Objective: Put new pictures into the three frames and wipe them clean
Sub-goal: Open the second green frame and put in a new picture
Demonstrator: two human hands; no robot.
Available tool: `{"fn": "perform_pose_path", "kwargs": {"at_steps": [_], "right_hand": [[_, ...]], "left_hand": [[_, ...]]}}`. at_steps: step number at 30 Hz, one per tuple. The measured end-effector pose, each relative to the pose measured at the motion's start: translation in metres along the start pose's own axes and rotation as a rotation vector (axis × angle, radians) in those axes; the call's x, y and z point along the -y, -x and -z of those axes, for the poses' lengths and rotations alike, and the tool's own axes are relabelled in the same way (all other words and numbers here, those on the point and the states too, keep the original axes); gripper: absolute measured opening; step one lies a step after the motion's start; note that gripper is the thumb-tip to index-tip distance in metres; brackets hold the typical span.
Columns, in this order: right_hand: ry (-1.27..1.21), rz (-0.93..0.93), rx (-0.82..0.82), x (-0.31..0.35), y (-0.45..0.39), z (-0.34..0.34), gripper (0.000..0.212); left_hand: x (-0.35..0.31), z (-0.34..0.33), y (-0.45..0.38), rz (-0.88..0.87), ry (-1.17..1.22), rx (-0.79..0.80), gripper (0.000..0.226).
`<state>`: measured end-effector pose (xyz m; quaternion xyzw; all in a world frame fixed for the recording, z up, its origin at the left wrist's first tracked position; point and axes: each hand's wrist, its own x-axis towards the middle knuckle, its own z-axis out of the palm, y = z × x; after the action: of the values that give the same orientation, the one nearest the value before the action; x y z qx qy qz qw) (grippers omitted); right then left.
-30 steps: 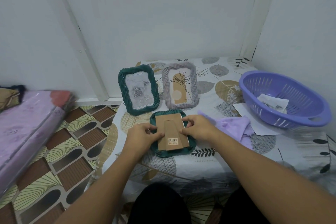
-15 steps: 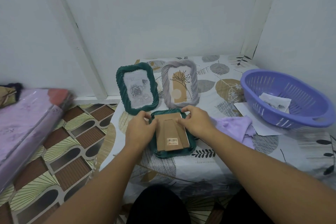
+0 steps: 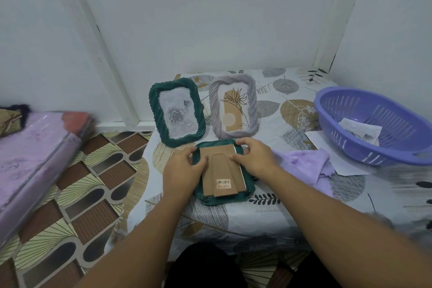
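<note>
At lower centre, the face-down green frame lay on the table. Both the left hand and right hand pressed its cardboard back, fingers lightly curled, gripping nothing. Even pressure at both edges should seat it flush.

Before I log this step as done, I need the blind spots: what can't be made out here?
All from the head view:
- Face-down green frame: its front and any picture in it are hidden by its cardboard backing.
- Backing clips: covered by the left hand and right hand.
- Barcode sticker: print too small to read.
- Purple basket: cut off by the right edge; its paper is partly hidden.
</note>
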<state>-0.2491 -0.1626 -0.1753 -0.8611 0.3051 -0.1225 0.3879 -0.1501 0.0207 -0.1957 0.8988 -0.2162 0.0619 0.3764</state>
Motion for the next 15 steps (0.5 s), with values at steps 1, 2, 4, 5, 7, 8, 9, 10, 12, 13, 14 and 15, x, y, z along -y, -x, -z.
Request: {"fn": "perform_pose_path", "kwargs": {"at_steps": [1, 2, 4, 5, 7, 8, 9, 10, 12, 13, 14, 15], "right_hand": [[-0.009, 0.001, 0.001, -0.0007, 0.0000, -0.0001, 0.051], [-0.018, 0.001, 0.002, -0.0019, -0.0002, -0.0009, 0.051], [-0.043, -0.001, 0.000, -0.0041, -0.0010, -0.0025, 0.049], [-0.050, -0.001, -0.003, -0.0051, -0.0016, -0.0029, 0.048], [-0.053, 0.000, -0.004, -0.0066, -0.0019, -0.0032, 0.046], [-0.056, 0.000, -0.004, -0.0068, -0.0018, -0.0035, 0.046], [-0.060, 0.001, -0.008, -0.0069, -0.0020, -0.0041, 0.046], [-0.065, 0.001, -0.013, -0.0073, -0.0025, -0.0051, 0.047], [-0.074, 0.000, -0.025, -0.0086, -0.0035, -0.0073, 0.048], [-0.079, -0.002, -0.029, -0.0093, -0.0040, -0.0080, 0.048], [-0.085, -0.005, -0.031, -0.0096, -0.0044, -0.0084, 0.048], [-0.092, -0.008, -0.030, -0.0098, -0.0048, -0.0085, 0.048]], "left_hand": [[0.0000, -0.0005, -0.0001, -0.005, -0.012, -0.002, 0.048], [-0.0001, -0.0010, -0.0002, -0.005, -0.018, -0.004, 0.049], [0.0000, -0.0015, -0.0004, -0.004, -0.027, -0.009, 0.050], [0.0005, -0.0020, -0.0006, -0.001, -0.029, -0.010, 0.050], [0.0014, -0.0028, -0.0013, 0.010, -0.028, -0.009, 0.051], [0.0019, -0.0032, -0.0014, 0.014, -0.028, -0.009, 0.051], [0.0018, -0.0036, -0.0015, 0.016, -0.028, -0.012, 0.051], [0.0022, -0.0039, -0.0015, 0.018, -0.027, -0.014, 0.051], [0.0021, -0.0043, -0.0016, 0.021, -0.026, -0.015, 0.051], [0.0023, -0.0042, -0.0015, 0.025, -0.023, -0.011, 0.050], [0.0030, -0.0044, -0.0017, 0.033, -0.012, -0.003, 0.050], [0.0040, -0.0044, -0.0020, 0.042, 0.008, 0.007, 0.050]]}}
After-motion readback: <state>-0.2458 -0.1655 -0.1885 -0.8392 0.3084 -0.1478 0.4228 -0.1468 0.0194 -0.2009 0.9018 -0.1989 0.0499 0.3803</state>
